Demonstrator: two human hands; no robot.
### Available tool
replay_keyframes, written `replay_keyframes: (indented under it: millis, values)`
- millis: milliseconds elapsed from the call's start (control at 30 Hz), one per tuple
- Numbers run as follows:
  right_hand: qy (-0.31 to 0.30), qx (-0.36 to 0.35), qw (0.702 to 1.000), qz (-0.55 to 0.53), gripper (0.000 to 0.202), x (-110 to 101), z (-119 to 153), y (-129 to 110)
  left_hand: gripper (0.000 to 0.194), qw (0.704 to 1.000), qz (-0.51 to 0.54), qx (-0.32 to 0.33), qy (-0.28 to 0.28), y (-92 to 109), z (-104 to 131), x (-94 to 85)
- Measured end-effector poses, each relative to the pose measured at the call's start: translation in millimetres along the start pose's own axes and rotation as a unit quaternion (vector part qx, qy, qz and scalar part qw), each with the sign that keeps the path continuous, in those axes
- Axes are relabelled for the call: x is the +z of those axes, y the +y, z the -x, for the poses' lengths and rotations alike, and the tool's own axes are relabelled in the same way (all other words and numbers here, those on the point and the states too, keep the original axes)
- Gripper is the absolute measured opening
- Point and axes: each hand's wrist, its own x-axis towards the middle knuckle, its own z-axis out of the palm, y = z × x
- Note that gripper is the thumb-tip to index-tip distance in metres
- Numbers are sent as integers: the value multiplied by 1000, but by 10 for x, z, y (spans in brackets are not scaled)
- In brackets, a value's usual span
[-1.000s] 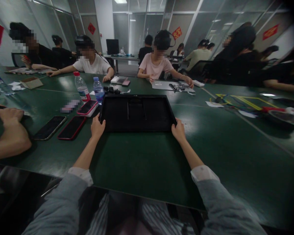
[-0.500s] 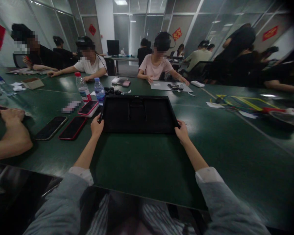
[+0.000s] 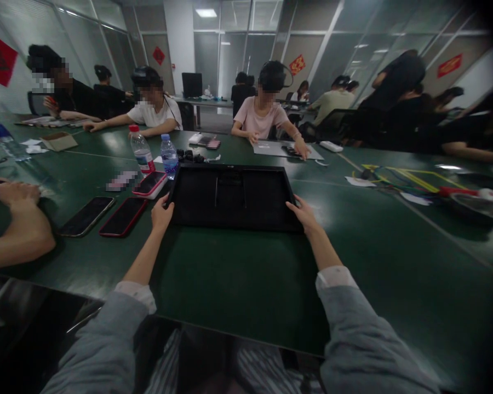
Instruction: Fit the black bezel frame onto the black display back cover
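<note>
A black rectangular tray-like panel [image 3: 193, 200] with a raised rim lies before me on the green table. Two thin upright lines and a faint darker shape show on its inner face. At its left edge, my left hand [image 3: 162, 214] is closed round the rim, thumb on top. My right hand [image 3: 306, 215] grips the opposite edge, its thumb over the rim and other fingers partly hidden. Near my left hand lie a phone in a red case [image 3: 123, 217], a dark phone [image 3: 87, 216] and a pink-edged phone [image 3: 150, 184].
Beyond the panel's left corner stand a red-capped bottle [image 3: 141, 150] and a blue-capped bottle [image 3: 169, 156]. Another person's forearm [image 3: 22, 232] rests at the left. Across the table [image 3: 238, 284], a person works over a grey board [image 3: 267, 148]. Cables [image 3: 411, 175] and a pan [image 3: 480, 205] lie right.
My right hand has shifted its hold slightly, its thumb now further over the rim. The panel's near right corner has come slightly closer. Across the table, a person's hand has moved over the board.
</note>
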Motion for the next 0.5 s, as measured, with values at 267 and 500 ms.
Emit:
replay_keyframes:
  millis: [267, 500]
  values:
    - [25, -72, 997, 2, 69, -104, 256, 88, 43, 1000, 6, -14, 20, 21, -10, -3]
    - [170, -43, 984, 4, 65, -697, 389, 217, 40, 1000, -13, -20, -10, 120, 24, -31]
